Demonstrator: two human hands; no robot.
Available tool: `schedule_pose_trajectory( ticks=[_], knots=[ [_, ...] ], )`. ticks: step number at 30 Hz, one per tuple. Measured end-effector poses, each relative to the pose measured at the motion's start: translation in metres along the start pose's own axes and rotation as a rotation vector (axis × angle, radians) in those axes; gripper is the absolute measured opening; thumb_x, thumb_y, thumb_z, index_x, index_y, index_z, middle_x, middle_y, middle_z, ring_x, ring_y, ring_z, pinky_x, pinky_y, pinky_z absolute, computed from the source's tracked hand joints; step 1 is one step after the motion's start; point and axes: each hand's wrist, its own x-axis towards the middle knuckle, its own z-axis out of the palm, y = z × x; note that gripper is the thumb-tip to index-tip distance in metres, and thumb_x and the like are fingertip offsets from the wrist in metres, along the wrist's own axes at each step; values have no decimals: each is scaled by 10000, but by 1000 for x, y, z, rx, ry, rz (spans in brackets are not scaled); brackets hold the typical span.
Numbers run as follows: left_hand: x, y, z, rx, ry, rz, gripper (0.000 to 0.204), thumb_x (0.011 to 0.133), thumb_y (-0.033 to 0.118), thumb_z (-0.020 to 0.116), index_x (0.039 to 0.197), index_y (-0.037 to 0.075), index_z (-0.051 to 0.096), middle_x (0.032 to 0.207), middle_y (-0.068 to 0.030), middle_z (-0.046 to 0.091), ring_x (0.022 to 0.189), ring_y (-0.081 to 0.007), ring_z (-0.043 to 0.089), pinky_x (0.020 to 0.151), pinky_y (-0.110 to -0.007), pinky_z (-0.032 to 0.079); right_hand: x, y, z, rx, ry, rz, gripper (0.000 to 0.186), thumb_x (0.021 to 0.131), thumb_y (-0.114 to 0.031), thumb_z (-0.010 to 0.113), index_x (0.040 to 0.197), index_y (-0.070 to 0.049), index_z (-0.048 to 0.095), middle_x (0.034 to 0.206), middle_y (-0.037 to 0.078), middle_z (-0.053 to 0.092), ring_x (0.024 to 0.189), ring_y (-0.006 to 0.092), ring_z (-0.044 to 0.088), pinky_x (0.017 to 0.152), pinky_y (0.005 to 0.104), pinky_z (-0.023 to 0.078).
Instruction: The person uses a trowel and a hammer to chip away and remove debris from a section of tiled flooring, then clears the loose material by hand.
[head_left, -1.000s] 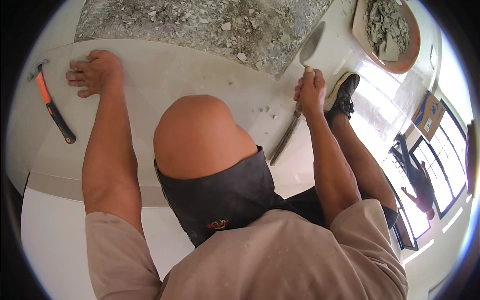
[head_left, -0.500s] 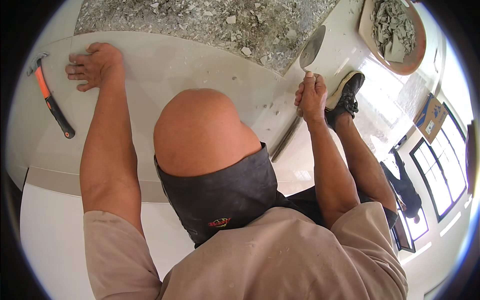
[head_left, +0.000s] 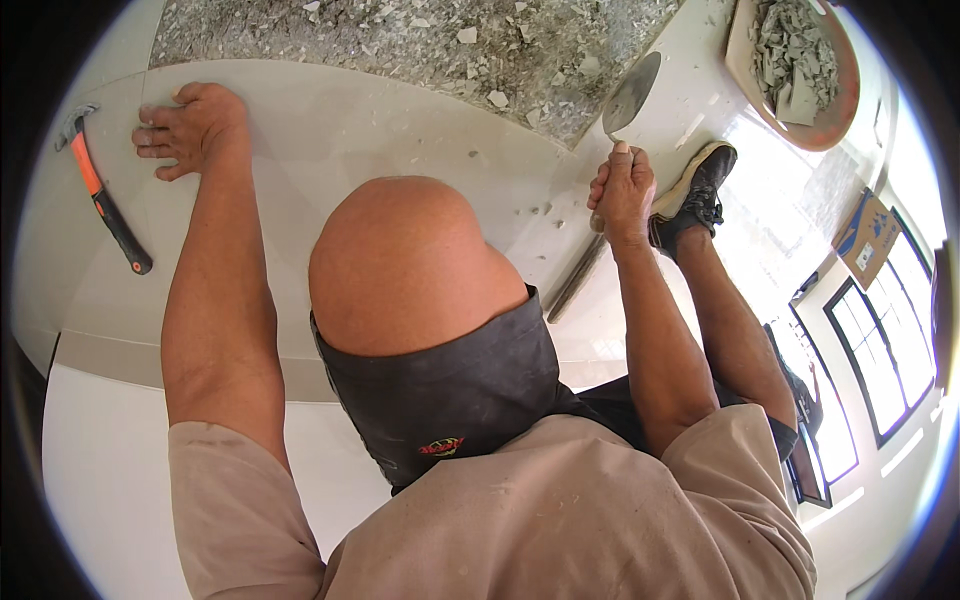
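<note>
The right hand (head_left: 622, 190), at two o'clock, has its fingers wrapped round the handle of a grey steel pointed trowel (head_left: 630, 97), blade over the rubble bed (head_left: 400, 40). The left hand (head_left: 190, 128), at ten o'clock, fingers spread flat, braces on the large pale floor tile (head_left: 330, 140), just beside an orange-and-black-handled hammer (head_left: 108, 205).

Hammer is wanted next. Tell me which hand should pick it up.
Left, probably. The left hand lies flat and empty on the pale tile, right beside the orange-handled hammer. The right hand grips a trowel on the far side, beyond the raised knee.
</note>
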Motion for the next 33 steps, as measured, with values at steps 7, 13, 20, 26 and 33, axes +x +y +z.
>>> schedule_pose_trajectory(
  ticks=[7,13,20,26,33],
  knots=[
    [0,-2,1,-2,11,5,656,957,394,371,1506,47,278,1608,-225,213,1530,-374,159,1172,-628,113,-11,6,6,49,48,-3,385,1074,-367,512,1004,11,512,633,38,513,451,110,489,386,279,420],
    [-2,2,-3,4,10,12,651,957,383,377,1509,48,287,1610,-222,217,1530,-372,161,1170,-621,123,-9,8,13,78,48,-24,377,1079,-363,499,988,3,506,635,36,514,449,108,490,383,277,421],
    [-1,1,-3,13,-1,11,666,966,383,370,1527,38,268,1613,-228,211,1533,-373,155,1173,-619,121,-13,10,18,61,81,-5,363,1081,-352,494,983,-2,501,630,38,513,439,113,488,376,278,417],
    [-3,4,-6,-6,-27,0,673,976,387,356,1542,37,251,1627,-228,188,1543,-374,132,1184,-618,100,-15,10,24,58,109,9,347,1081,-353,493,996,-17,504,637,34,510,451,112,485,389,282,427],
    [-3,4,-7,-5,-30,-2,682,977,392,355,1549,39,241,1627,-224,193,1543,-376,135,1184,-616,105,-15,8,35,-116,189,-57,355,1073,-331,496,963,6,506,652,67,528,452,147,512,397,326,432]
  ],
)
